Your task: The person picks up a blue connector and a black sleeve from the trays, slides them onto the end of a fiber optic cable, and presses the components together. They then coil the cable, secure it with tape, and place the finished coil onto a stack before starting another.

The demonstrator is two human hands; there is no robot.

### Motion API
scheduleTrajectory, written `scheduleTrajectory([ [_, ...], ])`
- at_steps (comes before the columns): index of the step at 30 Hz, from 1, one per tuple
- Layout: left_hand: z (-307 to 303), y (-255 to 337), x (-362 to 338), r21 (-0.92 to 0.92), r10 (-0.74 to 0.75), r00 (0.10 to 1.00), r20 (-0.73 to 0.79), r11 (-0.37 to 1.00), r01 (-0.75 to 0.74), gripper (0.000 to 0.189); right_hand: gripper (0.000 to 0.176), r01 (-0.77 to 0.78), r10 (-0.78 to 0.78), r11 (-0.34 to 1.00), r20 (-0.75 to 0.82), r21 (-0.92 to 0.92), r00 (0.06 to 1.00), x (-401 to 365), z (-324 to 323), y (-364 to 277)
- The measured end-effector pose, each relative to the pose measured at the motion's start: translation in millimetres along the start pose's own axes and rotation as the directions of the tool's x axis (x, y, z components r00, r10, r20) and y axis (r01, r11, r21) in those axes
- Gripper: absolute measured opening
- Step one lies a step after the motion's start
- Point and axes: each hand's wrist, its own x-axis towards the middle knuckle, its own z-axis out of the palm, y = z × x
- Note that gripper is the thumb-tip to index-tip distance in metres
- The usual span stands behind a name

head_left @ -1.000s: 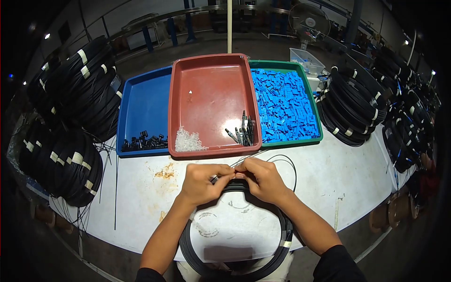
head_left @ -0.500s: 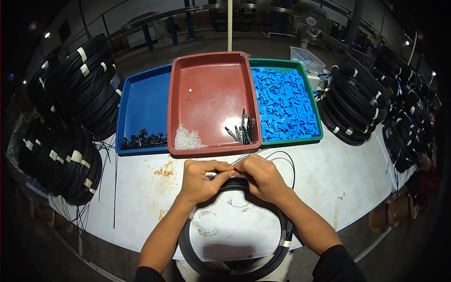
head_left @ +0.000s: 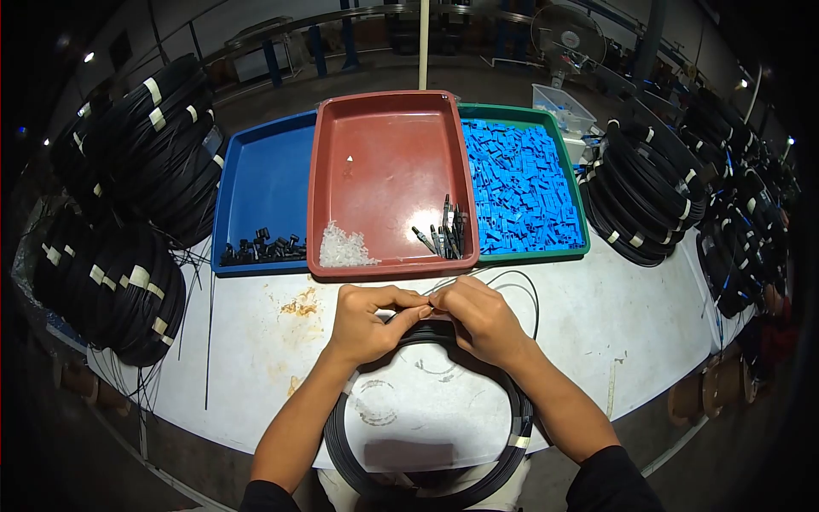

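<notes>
My left hand [head_left: 371, 322] and my right hand [head_left: 479, 317] meet fingertip to fingertip over the near half of the white table. Both are closed in a pinch on a thin black cable [head_left: 537, 300], whose loose loop curves out behind my right hand. Its pinched end is mostly hidden by the fingers; only a small dark bit shows between them. Below my wrists a taped coil of black cable [head_left: 334, 433] rests partly on the table edge and partly over my lap.
Ahead stand a blue tray [head_left: 266, 171] with black parts, a red tray [head_left: 388, 162] with clear pieces and dark connectors, and a green tray [head_left: 573, 205] full of blue clips. Cable coils [head_left: 111, 290] are piled left, more coils [head_left: 644, 196] right. A fan [head_left: 567, 38] stands behind.
The view has shifted slightly. My hands stay pinched together in nearly the same place, with only a small shift of the fingers.
</notes>
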Motion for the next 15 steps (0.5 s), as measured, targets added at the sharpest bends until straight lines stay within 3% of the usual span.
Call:
scheduleTrajectory([
  [3,0.7,0.7,0.8,-0.082,-0.026,1.000,0.017,0.996,0.027,0.012,0.010,-0.055,0.054,0.997,0.030,0.045,0.998,-1.2,-3.6,-0.1],
  [4,-3.1,3.7,3.1,0.107,0.226,0.971,0.078,0.966,-0.234,0.017,0.010,-0.055,0.053,0.997,0.029,0.045,0.998,-1.2,-4.9,-1.1],
  [5,-5.8,5.3,4.6,0.271,0.445,0.876,0.184,0.834,-0.481,0.022,0.011,-0.324,0.302,0.928,0.137,0.184,0.943,-0.8,-6.1,-3.4],
  [6,-5.2,2.6,4.2,0.271,0.445,0.876,0.188,0.833,-0.482,0.022,0.011,-0.573,0.508,0.769,0.273,0.284,0.817,-0.2,-7.5,-6.3],
  [7,-3.3,-2.6,3.4,0.279,0.486,0.855,0.181,0.808,-0.519,0.026,0.010,-0.611,0.531,0.745,0.315,0.270,0.787,2.9,-11.7,-7.6],
  [8,-2.5,-5.5,2.9,0.288,0.526,0.833,0.170,0.782,-0.553,0.029,0.010,-0.610,0.530,0.745,0.314,0.271,0.788,2.5,-9.2,-7.1],
  [9,-5.6,-1.6,2.7,0.243,0.425,0.889,0.171,0.856,-0.456,0.022,0.010,-0.445,0.406,0.863,0.194,0.239,0.893,0.7,-4.9,-6.1],
  [10,-4.5,-3.4,1.4,0.245,0.424,0.890,0.167,0.857,-0.454,0.022,0.010,-0.265,0.255,0.947,0.080,0.182,0.964,-0.5,-1.9,-4.7],
  [12,0.3,-8.4,-2.1,0.095,0.200,0.980,0.006,0.975,-0.200,0.015,0.014,-0.197,0.188,0.971,0.076,0.135,0.979,0.4,-2.0,0.1],
  [15,-0.6,-11.3,-0.1,0.036,0.129,0.991,-0.044,0.991,-0.128,0.010,0.019,-0.122,0.117,0.990,0.064,0.076,0.991,-1.1,-3.8,7.4],
])
